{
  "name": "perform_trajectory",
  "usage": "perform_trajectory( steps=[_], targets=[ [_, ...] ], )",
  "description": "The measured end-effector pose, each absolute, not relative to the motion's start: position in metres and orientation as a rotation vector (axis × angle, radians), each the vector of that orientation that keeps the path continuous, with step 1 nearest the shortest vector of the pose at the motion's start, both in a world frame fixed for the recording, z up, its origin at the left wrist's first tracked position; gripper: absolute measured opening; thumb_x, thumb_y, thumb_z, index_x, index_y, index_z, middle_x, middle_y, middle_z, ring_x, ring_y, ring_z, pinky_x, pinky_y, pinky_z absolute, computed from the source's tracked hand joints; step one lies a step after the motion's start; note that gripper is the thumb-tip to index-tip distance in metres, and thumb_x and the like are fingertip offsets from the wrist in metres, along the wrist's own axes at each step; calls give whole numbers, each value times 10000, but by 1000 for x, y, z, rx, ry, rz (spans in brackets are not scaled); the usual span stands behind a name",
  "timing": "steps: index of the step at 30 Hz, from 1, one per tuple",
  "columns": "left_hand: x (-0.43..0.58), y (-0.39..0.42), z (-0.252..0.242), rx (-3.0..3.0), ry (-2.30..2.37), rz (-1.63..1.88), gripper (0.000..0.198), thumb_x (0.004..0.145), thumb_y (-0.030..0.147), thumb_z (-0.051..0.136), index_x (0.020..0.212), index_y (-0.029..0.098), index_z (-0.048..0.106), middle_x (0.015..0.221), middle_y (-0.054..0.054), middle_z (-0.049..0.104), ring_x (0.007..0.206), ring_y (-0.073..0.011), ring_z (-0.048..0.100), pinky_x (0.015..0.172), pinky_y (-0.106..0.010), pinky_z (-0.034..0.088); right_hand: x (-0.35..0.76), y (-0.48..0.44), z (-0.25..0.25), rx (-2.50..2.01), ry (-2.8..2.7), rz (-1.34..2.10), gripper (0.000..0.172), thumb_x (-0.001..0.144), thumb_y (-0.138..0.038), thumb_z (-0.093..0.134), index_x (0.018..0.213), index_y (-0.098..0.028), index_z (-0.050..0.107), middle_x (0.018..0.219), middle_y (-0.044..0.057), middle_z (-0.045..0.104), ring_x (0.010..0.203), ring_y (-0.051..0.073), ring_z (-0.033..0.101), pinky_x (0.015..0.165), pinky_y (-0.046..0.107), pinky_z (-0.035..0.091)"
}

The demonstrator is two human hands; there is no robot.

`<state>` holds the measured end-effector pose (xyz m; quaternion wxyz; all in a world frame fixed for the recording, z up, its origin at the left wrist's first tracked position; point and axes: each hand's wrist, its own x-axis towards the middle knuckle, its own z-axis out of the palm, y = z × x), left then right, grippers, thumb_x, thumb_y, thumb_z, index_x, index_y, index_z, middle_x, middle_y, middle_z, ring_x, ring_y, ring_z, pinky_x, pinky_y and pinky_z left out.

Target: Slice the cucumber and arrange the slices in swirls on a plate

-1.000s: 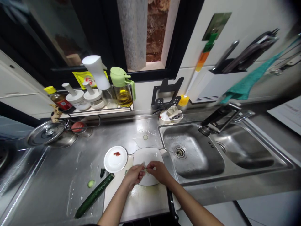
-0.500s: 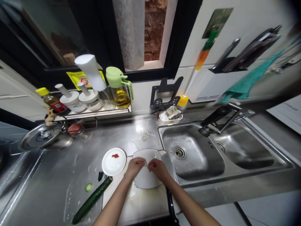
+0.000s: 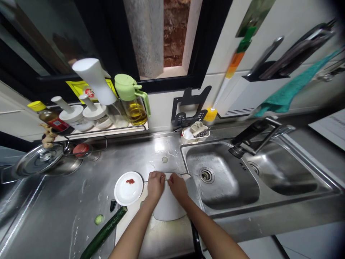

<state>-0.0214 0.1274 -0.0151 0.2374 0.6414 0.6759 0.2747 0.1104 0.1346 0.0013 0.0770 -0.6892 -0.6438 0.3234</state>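
A white squarish plate (image 3: 168, 205) lies on a cutting board (image 3: 128, 223). Over its far rim, my left hand (image 3: 156, 185) and my right hand (image 3: 178, 185) meet with bent, pinched fingers. Between the fingertips is something small and thin that I cannot make out. Left of the board lies a dark green cucumber (image 3: 105, 232), cut at its upper end. A cut cucumber piece (image 3: 99, 219) and a dark green end piece (image 3: 113, 205) are beside it. A round white dish (image 3: 128, 188) with a red dab stands left of my left hand.
A thin round slice (image 3: 164, 159) lies on the steel counter behind the plate. To the right is a double sink (image 3: 223, 176) with a black faucet (image 3: 249, 138). A black knife handle (image 3: 197, 239) shows beneath my right forearm. An oil jug (image 3: 134, 104) stands on the rack.
Both hands have moved away from me, from the middle of the plate to its far rim, still close together and pinched. The view has shifted slightly.
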Motion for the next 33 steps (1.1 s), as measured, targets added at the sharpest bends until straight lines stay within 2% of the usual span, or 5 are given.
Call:
perform_trajectory(
  steps=[7, 12, 18, 33],
  targets=[
    [-16, 128, -18, 1724, 2017, 680, 178, 834, 238, 530, 832, 224, 707, 960, -82, 603, 989, -248, 452, 846, -389, 335, 106, 135, -4, -2095, -2031, 917, 96, 870, -180, 476, 872, -178, 572, 774, 36, 624, 761, 165, 568, 645, 265, 294],
    [-14, 126, -18, 1721, 2086, 642, 188, 832, 269, 549, 953, 240, 690, 1036, -96, 564, 1021, -268, 419, 844, -409, 310, 106, 134, -6, -2081, -2085, 893, 120, 884, -187, 456, 882, -182, 576, 829, 40, 617, 787, 159, 563, 671, 259, 314],
    [-13, 126, -19, 1735, 2089, 622, 181, 846, 284, 531, 848, 236, 705, 1040, -88, 562, 994, -259, 414, 831, -406, 305, 104, 132, -4, -2097, -2100, 867, 176, 913, -203, 417, 903, -179, 591, 935, 65, 601, 816, 161, 562, 717, 262, 342],
    [-25, 121, -5, 1730, 2058, 750, 178, 846, 262, 538, 869, 254, 714, 1001, -74, 597, 1012, -247, 470, 870, -408, 355, 116, 125, 3, -1977, -2093, 858, 174, 890, -182, 430, 843, -183, 599, 852, 52, 610, 818, 160, 552, 744, 247, 350]
  ],
)
